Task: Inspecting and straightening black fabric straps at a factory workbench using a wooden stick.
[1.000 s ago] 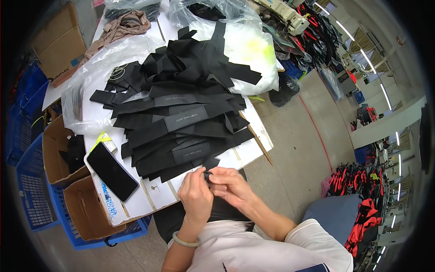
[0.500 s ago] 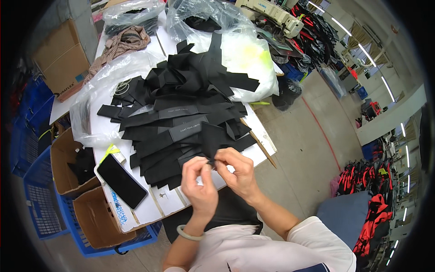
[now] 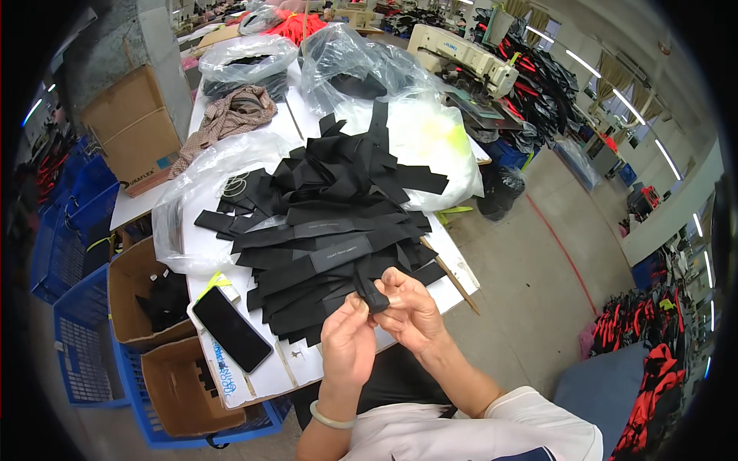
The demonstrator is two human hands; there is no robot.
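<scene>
Between my hands, above the table's near edge, is a black fabric strip, its near end folded over. The fingertips of my left hand are closed on one side of that end. Pinching its other side, my right hand has its palm side turned partly up. The rest of the strip runs back toward a layered row of black fabric strips, some with a grey printed patch. Farther back lies a tangled heap of similar black strips.
A black phone lies at the white table's left edge. A wooden stick lies along the right edge. Cardboard boxes in a blue crate stand at the left. Plastic bags and a sewing machine are at the back.
My right hand has turned its palm side upward, and the strip's folded end now shows between my fingers. The view has tilted up, so the table sits lower and farther right.
</scene>
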